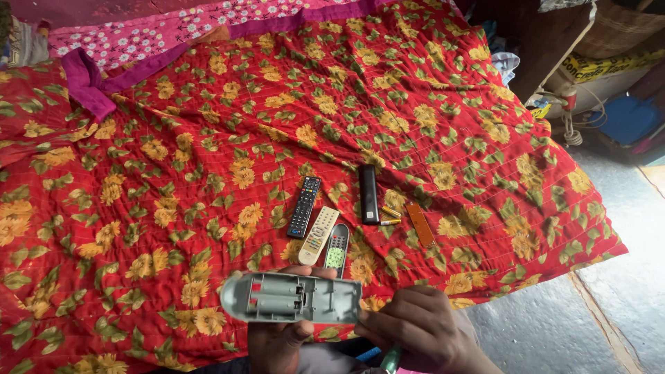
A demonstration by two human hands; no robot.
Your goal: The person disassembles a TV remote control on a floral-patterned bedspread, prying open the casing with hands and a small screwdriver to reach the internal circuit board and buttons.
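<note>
The left hand (277,343) grips the grey plastic remote control (291,298) from beneath, back face up, exposing its empty battery bay. The right hand (422,329) pinches its right end closed-fingered, steadying it. Beyond this remote, three other remotes (318,225), a black battery cover (368,194) and loose batteries (390,216) lie on the red floral quilt (173,173).

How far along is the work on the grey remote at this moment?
Done: the grey remote lies back-up with its battery bay open and empty; a brown cover and two batteries lie on the red floral quilt. In hand: left hand grips the remote from below, right hand steadies its end. Left: bay unfilled, uncovered. Four other remotes lie untouched.
</note>
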